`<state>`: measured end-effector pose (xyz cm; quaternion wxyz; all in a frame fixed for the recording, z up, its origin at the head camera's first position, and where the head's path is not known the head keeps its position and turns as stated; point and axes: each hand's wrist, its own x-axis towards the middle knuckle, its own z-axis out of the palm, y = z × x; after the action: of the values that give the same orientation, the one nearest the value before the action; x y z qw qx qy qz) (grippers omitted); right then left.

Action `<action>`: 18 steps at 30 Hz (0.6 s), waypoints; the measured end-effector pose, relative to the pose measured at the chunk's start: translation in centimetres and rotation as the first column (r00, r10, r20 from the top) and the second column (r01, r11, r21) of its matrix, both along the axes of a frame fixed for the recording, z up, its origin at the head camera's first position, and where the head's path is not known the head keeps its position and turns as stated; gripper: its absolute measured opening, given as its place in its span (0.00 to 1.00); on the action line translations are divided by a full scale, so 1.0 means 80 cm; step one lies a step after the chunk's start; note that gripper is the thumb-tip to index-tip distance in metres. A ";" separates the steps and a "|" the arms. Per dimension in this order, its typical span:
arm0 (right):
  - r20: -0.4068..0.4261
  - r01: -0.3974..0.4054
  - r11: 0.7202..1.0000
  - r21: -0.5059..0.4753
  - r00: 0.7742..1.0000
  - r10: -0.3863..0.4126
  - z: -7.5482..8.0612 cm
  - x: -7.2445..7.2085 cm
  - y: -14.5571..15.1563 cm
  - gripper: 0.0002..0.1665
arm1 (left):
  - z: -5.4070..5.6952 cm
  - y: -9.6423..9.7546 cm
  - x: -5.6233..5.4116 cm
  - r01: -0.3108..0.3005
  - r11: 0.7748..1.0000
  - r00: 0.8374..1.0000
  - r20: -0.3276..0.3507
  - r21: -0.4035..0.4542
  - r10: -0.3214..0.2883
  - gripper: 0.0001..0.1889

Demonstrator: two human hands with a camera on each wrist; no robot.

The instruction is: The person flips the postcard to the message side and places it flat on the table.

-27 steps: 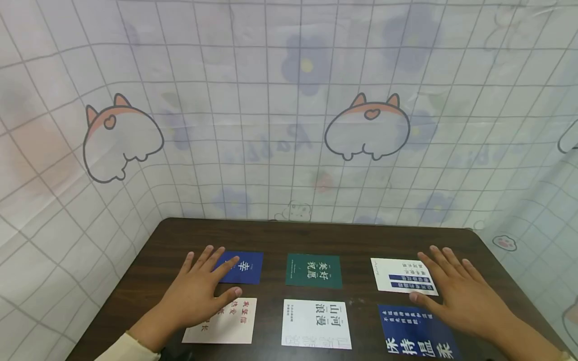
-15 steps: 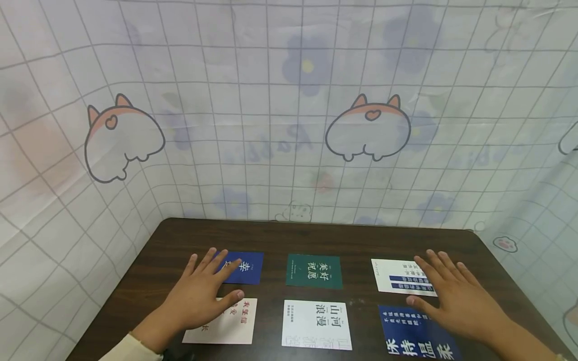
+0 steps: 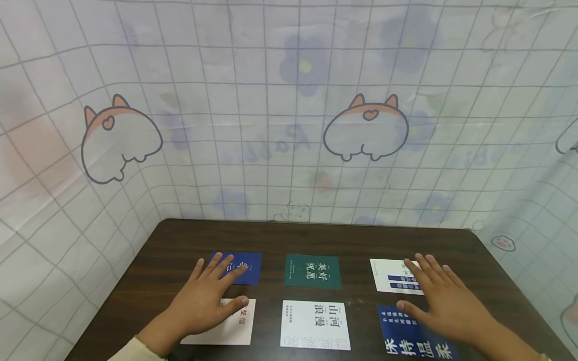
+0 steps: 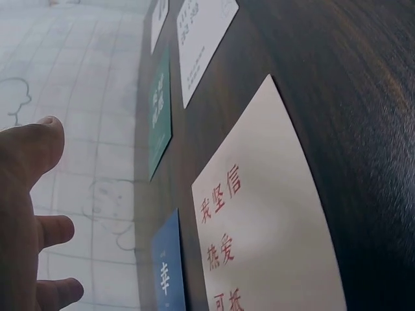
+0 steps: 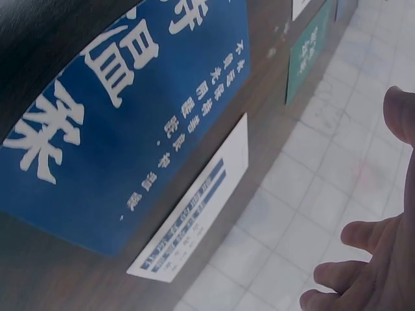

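Six-odd aside, several printed cards lie flat in two rows on a dark wooden table [image 3: 356, 240]. My left hand [image 3: 203, 301], fingers spread, hovers above the cream card with red characters [image 4: 259, 214] and overlaps the small blue card [image 3: 250, 273] behind it. My right hand [image 3: 447, 306], also spread, hangs over the large blue card [image 5: 175, 110] and covers part of the white card with blue bands [image 3: 384, 276]. Between the hands lie a green card [image 3: 311, 271] and a white card with dark characters [image 3: 311, 321]. Both wrist views show the fingers apart from the cards, holding nothing.
A pale gridded curtain [image 3: 289, 115] with cartoon animal prints hangs behind the table and along both sides. A cream sleeve [image 3: 135, 351] covers my left forearm.
Both hands have shifted inward, the left to the right and the right to the left, still spread. The cards keep their places; the head view moves slightly.
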<state>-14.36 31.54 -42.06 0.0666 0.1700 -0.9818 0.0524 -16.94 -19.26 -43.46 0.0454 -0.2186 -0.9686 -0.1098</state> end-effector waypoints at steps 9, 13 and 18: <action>0.035 -0.001 0.999 -0.045 0.999 0.003 -0.007 0.002 -0.011 0.56 | -0.008 0.010 0.002 0.009 1.000 0.998 0.059 0.004 -0.009 0.39; 0.035 -0.013 0.998 -0.059 0.999 0.015 -0.009 0.003 -0.015 0.56 | -0.013 0.013 0.004 0.031 0.999 0.998 0.056 0.012 -0.032 0.37; 0.037 -0.025 0.997 -0.070 0.999 0.027 -0.013 0.003 -0.018 0.56 | -0.019 0.017 0.005 0.065 0.997 0.997 0.034 0.033 -0.066 0.36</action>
<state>-14.09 30.09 -43.11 0.0530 0.1793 -0.9782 0.0906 -16.53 -17.91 -44.94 0.0284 -0.2477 -0.9596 -0.1305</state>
